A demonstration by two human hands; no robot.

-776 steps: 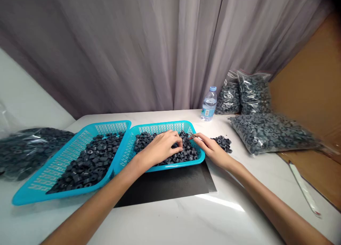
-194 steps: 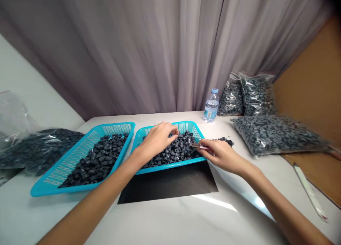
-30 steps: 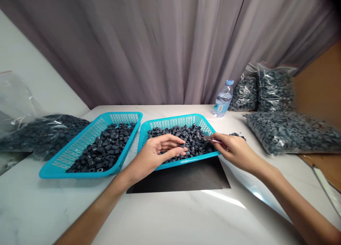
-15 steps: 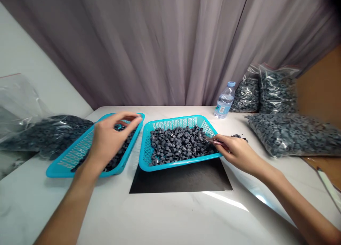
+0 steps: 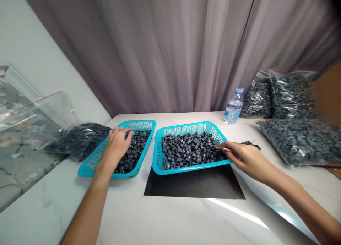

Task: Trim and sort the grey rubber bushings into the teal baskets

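Note:
My left hand point(image 5: 119, 145) is over the left turquoise basket point(image 5: 109, 173), low near the dark grey ring-like pieces point(image 5: 133, 151) in it. Its thumb and forefinger come together in a pinch; whatever is between them is too small or hidden. In my right hand point(image 5: 243, 158) are thin metal tweezers point(image 5: 223, 147) with a pinkish handle. Their tips point into the right turquoise basket point(image 5: 173, 171), among the short grey tube pieces point(image 5: 189, 149) heaped there. That hand is at the basket's right rim.
A black mat point(image 5: 194, 183) lies partly under the right basket. A few loose pieces point(image 5: 252, 144) are on the white table behind my right hand. A water bottle point(image 5: 233, 108) stands at the back. Bags of grey pieces lie on the right point(image 5: 303, 138) and left point(image 5: 82, 140).
My left hand has lowered from above the left basket to its pieces. My right hand keeps the tweezers at the right basket. The whole view has shifted slightly.

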